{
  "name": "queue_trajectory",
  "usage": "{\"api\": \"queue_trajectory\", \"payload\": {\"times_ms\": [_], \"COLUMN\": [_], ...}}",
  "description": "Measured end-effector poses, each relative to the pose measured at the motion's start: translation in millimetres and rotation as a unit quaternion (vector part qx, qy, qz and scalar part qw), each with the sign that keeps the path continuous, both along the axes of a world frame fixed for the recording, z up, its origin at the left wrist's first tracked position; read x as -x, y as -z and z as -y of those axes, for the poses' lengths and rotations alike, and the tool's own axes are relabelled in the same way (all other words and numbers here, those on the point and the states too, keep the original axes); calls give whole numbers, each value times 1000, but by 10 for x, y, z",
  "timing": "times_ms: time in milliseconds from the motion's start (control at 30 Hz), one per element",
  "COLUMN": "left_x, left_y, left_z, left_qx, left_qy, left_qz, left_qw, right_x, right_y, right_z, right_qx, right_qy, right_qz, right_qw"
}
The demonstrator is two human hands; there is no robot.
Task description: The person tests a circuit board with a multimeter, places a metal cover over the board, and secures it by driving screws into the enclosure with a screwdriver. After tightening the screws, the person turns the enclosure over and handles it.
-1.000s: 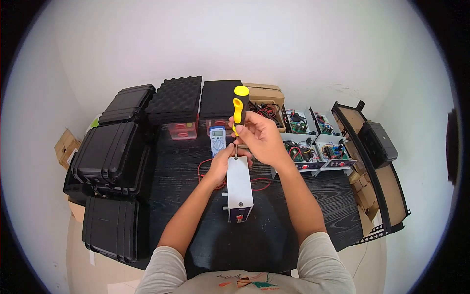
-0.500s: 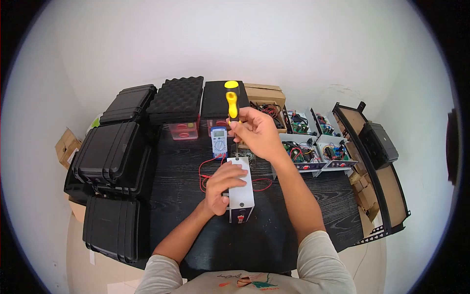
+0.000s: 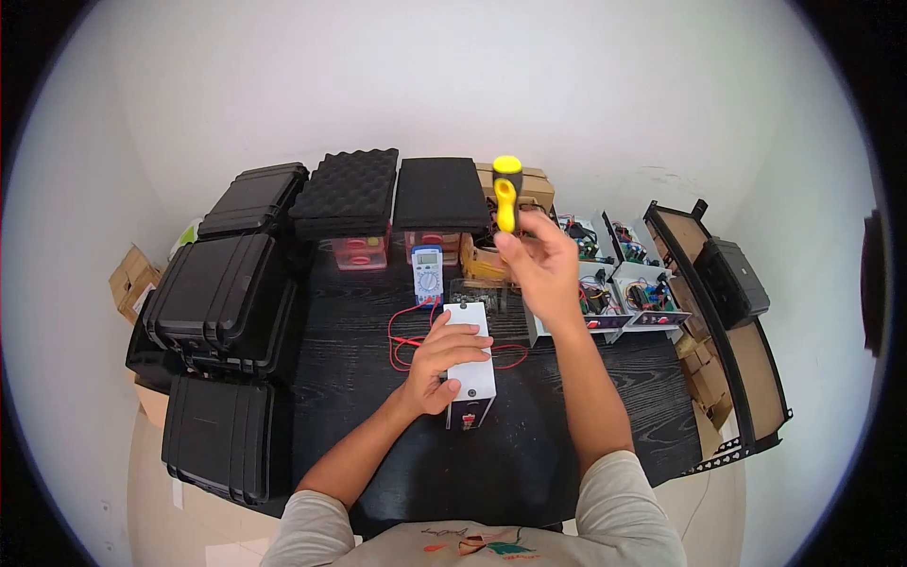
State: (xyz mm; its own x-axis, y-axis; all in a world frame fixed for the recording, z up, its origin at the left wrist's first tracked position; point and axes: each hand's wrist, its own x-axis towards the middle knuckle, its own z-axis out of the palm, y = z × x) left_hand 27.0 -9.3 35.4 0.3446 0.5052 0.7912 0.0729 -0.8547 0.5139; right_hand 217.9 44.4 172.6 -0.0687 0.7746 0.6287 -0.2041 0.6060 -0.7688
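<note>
A white metal box (image 3: 479, 373) stands upright on the black table, with a screw at each end of its top face and a red switch on its near side. My left hand (image 3: 437, 364) lies across the top from the left, its fingers reaching the right edge and holding the box. Above and beyond the box, my right hand (image 3: 546, 265) is closed around a yellow and black screwdriver (image 3: 507, 194), handle end up. The fingers and wrist hide the shaft. Just behind the box lies a blue-edged multimeter (image 3: 428, 274) with red leads (image 3: 402, 342).
Black hard cases (image 3: 213, 293) are stacked at the left. Foam sheets (image 3: 439, 192) cover clear red-fronted boxes at the back. Several opened units with circuit boards (image 3: 647, 293) stand at the right, beside a black metal rack (image 3: 723, 326). A cardboard box (image 3: 534, 186) is behind.
My right hand has lifted the screwdriver away from the screw at the far end of the box and moved right. My left hand stays on the box.
</note>
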Motion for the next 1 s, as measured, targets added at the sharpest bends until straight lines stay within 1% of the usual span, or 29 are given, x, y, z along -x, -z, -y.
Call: {"api": "queue_trajectory", "payload": {"times_ms": [33,133,167,200,267,333,367,467,500,600,700,800,867,900,967,1000], "left_x": [-3,-10,-12,-14,-21,-29,-31,-35,-35,-53,-49,-13,4,-41,-168,-155], "left_y": [-2,13,15,18,21,36,40,41,36,41,68,80,87,127,225,220], "left_z": [1,13,11,15,13,11,7,6,7,14,6,-11,-24,-34,-51,-44], "left_qx": [1,6,8,9,10,8,7,1,1,2,1,1,8,5,1,1], "left_qy": [-1,1,1,1,1,0,0,5,3,-4,-6,8,13,14,18,15], "left_qz": [1,7,9,10,11,13,14,18,16,16,11,-21,-48,-27,15,-40], "left_qw": [1000,1000,1000,1000,1000,1000,1000,1000,1000,1000,1000,1000,999,1000,1000,999], "right_x": [-66,-335,-479,-619,-801,-921,-986,-1136,-1163,-1220,-1227,-1130,-1024,-972,-865,-813], "right_y": [77,397,638,914,1293,1594,1732,2041,2077,2212,2219,2077,1927,1897,2024,2041], "right_z": [42,229,218,201,307,449,500,575,585,576,562,646,762,795,830,855], "right_qx": [-13,57,45,33,-4,62,81,95,128,116,137,68,33,16,47,63], "right_qy": [38,83,121,158,204,204,218,249,260,296,299,342,298,276,170,115], "right_qz": [13,64,121,178,267,304,343,424,461,473,486,527,479,454,327,259], "right_qw": [999,993,984,971,942,928,910,866,839,821,809,775,825,847,928,957]}}
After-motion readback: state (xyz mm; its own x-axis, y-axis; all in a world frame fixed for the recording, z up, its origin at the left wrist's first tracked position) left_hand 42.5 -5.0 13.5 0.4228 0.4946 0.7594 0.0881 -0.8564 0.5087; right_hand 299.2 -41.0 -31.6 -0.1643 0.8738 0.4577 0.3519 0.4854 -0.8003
